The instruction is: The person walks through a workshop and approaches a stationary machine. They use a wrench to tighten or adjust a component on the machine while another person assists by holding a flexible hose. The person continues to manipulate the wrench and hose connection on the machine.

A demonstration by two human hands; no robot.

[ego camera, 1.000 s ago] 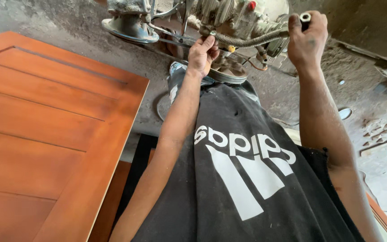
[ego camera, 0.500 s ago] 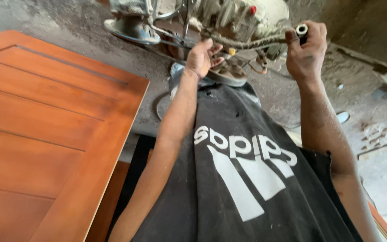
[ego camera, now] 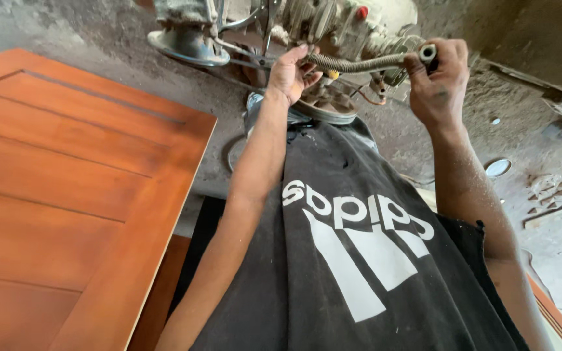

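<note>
Here, seen from above, the right hand (ego camera: 438, 75) is closed around the end of a ribbed flexible hose (ego camera: 359, 64), while the left hand (ego camera: 292, 73) grips it nearer a dusty machine (ego camera: 307, 26) on the concrete floor (ego camera: 541, 195). It probably attaches there; steady, even support would prevent kinking. A wooden door panel (ego camera: 66, 195) lies left.

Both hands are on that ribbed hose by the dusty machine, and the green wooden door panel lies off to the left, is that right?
Not quite. In the head view the door panel is reddish-brown, not green. The left hand and right hand do grip the ribbed hose by the machine.
</note>
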